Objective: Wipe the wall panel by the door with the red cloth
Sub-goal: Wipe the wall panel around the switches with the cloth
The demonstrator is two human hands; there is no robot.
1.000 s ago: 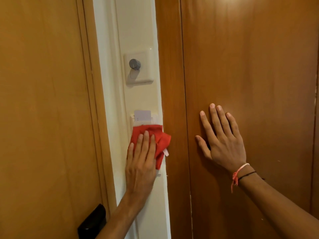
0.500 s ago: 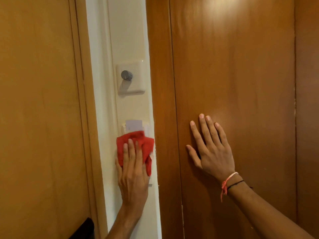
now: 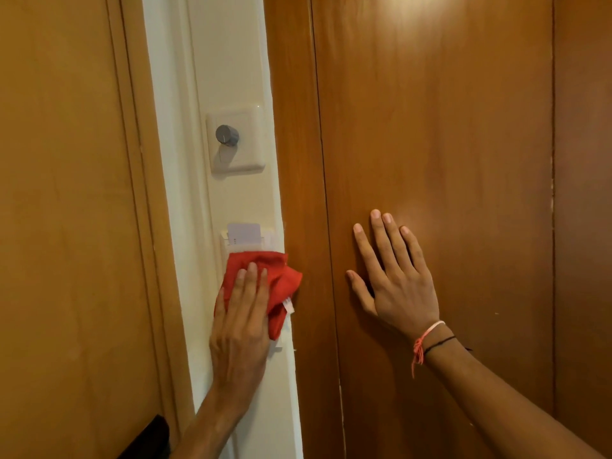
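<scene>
A narrow cream wall panel (image 3: 231,71) runs between two wooden surfaces. My left hand (image 3: 240,329) lies flat on the red cloth (image 3: 276,279) and presses it against the panel, over the lower part of a key-card holder (image 3: 245,238) with a white card in it. The cloth bunches out to the right, onto the edge of the brown frame. My right hand (image 3: 394,276) rests flat, fingers spread, on the brown wooden door (image 3: 447,127) to the right and holds nothing.
A white switch plate with a grey round knob (image 3: 227,134) sits on the panel above the card holder. A lighter wooden door (image 3: 59,193) fills the left side, with a black handle part (image 3: 149,435) at the bottom edge.
My left hand and the red cloth have shifted slightly sideways over the card holder, and the cloth now bunches further right. My right hand has stayed flat on the door.
</scene>
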